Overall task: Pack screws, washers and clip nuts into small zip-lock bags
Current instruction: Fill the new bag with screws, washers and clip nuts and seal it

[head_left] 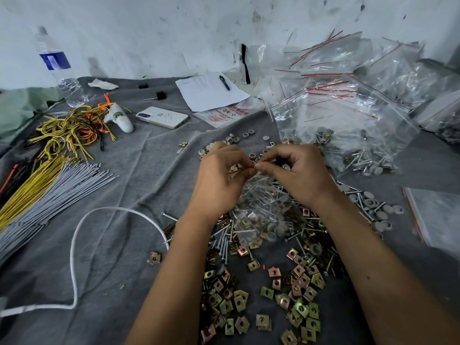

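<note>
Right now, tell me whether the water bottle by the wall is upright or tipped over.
Upright. The water bottle stands on its base at the grey cloth's far left edge, cap end up; its lean looks like wide-angle distortion.

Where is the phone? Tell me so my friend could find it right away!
Start at the tall water bottle standing by the wall on the far left of the grey cloth. Go right, past the tangle of yellow and orange cords. The phone lies flat there, just before the paper with a pen: the only smooth white slab with rounded corners.

At four o'clock a flat zip-lock bag (pixel 438 217) runs off the frame's edge; print on the paper sheet (pixel 211 92) at twelve is unreadably small.
</note>
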Available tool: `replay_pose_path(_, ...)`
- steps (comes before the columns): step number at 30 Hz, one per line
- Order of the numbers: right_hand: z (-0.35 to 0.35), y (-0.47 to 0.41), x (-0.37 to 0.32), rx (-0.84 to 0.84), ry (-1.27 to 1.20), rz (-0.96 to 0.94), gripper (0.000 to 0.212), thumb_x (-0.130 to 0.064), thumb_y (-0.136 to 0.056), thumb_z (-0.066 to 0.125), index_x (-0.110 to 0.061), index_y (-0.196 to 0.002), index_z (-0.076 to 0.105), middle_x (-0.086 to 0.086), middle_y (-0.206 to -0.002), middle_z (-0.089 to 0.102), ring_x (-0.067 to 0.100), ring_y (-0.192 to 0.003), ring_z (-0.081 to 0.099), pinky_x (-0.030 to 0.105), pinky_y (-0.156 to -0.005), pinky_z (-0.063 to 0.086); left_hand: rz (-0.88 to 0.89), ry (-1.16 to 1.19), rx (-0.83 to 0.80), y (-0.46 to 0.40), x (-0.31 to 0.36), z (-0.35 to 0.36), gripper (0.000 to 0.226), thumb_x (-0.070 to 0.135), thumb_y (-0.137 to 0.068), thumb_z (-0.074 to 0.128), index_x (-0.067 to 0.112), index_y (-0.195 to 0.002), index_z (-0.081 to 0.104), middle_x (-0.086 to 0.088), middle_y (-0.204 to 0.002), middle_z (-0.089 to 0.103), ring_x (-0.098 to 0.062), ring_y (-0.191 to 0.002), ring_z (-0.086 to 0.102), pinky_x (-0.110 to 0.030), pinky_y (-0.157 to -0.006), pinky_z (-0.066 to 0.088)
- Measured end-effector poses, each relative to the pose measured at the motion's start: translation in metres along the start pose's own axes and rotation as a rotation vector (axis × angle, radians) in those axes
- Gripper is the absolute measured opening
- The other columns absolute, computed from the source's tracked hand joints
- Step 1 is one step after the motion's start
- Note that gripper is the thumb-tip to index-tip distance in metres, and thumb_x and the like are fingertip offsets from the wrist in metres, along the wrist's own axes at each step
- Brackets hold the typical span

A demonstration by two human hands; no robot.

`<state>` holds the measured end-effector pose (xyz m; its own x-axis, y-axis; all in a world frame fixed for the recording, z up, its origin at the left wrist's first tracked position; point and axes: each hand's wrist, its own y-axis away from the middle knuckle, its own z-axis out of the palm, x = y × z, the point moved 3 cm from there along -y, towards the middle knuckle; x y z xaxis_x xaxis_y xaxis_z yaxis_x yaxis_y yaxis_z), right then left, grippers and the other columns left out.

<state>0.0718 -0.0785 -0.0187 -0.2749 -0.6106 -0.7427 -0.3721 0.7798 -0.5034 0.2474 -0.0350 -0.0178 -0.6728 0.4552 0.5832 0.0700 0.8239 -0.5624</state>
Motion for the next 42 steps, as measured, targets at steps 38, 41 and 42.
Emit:
replay_pose_path(38,-0.079,0.015,-0.021,0.392,-0.048,-0.003,0.022,-0.017,-0.102,0.060,-0.022,-0.082,0.066,-0.007,-0.063,0.065,0.007,-0.056,0.062,0.021,-0.060,0.047,-0.060,0.151,-0.120,-0.031,0.066,-0.019,0.009,0.013,-0.091,0.078,0.009,-0.085,0.073,0.003,-0.069,0.070,-0.010,-0.061,0.063,-0.023,-0.057,0.048)
replay_pose_path(41,-0.111,0.016,-0.030,0.511,-0.048,0.008,0.023,-0.021,-0.101,0.060,-0.024,-0.079,0.066,0.002,-0.057,0.062,0.017,-0.047,0.057,0.029,-0.052,0.048,0.022,0.069,-0.149,-0.056,0.098,-0.018,0.026,0.026,-0.089,0.080,0.019,-0.069,0.065,0.013,-0.055,0.057,-0.002,-0.050,0.051,-0.012,-0.049,0.033)
replay_pose_path(42,-0.122,0.015,-0.032,0.544,-0.050,0.023,0.024,-0.022,-0.100,0.060,-0.025,-0.077,0.066,0.002,-0.055,0.060,0.017,-0.044,0.055,0.028,-0.050,0.047,0.043,0.054,-0.151,-0.065,0.105,-0.017,0.029,0.030,-0.089,0.081,0.019,-0.067,0.064,0.013,-0.052,0.054,-0.002,-0.049,0.049,-0.012,-0.049,0.032)
